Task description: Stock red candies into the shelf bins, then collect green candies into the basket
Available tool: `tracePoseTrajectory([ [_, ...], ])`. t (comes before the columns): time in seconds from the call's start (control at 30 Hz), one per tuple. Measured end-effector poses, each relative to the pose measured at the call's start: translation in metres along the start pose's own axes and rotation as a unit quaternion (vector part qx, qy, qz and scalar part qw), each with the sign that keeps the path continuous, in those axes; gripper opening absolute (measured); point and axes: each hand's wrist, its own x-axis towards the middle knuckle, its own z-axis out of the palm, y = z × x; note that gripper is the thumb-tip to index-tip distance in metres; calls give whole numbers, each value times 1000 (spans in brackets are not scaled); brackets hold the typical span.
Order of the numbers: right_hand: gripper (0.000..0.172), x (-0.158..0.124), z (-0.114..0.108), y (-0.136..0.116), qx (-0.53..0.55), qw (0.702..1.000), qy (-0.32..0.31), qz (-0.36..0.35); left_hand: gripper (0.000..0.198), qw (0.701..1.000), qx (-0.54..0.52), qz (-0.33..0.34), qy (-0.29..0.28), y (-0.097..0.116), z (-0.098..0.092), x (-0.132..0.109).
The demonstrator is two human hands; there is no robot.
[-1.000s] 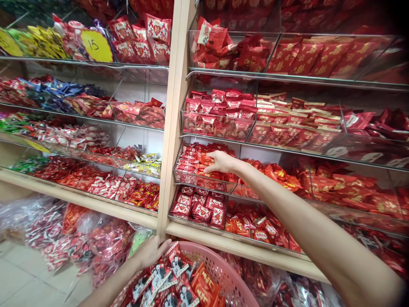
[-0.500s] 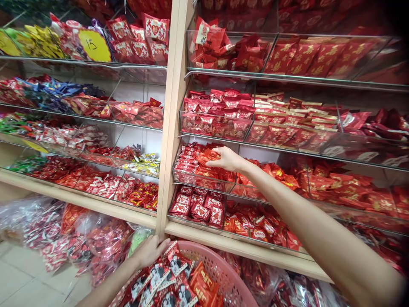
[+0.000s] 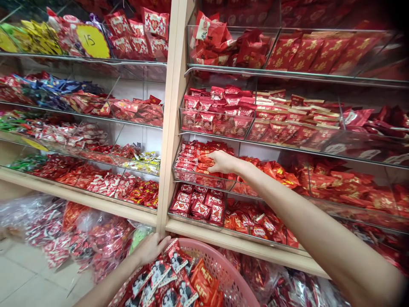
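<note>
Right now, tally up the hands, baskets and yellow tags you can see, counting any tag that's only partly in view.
Hands: 2, the left hand and the right hand
Baskets: 1, the pink basket
Yellow tags: 3, the tag marked 15, the cut-off tag at the left edge, and the low tag
Total: 6

The right arm (image 3: 294,209) is extended forward and leftward. The right hand (image 3: 225,162) is turned palm inward, with visible fingertips parted. The left arm (image 3: 111,277) is positioned lower, directed forward. The left hand (image 3: 151,248) is placed back upward, its fingers (image 3: 164,243) pointed rightward.
</note>
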Motion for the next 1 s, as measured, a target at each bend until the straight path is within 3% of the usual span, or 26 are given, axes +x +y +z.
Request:
tracePoseTrajectory([
  [0.17, 13, -1, -2, 0, -36, 999, 9, -10, 60, 1000, 1, 14, -8, 1, -1, 0],
  [0.47, 13, 0, -6, -4, -63, 997, -49, -4, 60, 1000, 9, 18, -9, 1, -3, -1],
  [0.77, 9, -8, -9, 0, -3, 1000, -29, -13, 59, 999, 15, 27, -8, 1, -1, 1],
  [0.9, 25, -5, -8, -2, 27, 999, -31, 12, 58, 999, 7, 30, -16, 3, -2, 1],
  [1.0, 27, -3, -7, -2, 32, 998, -38, 23, 59, 999, 7, 30, -21, 3, -3, 1],
])
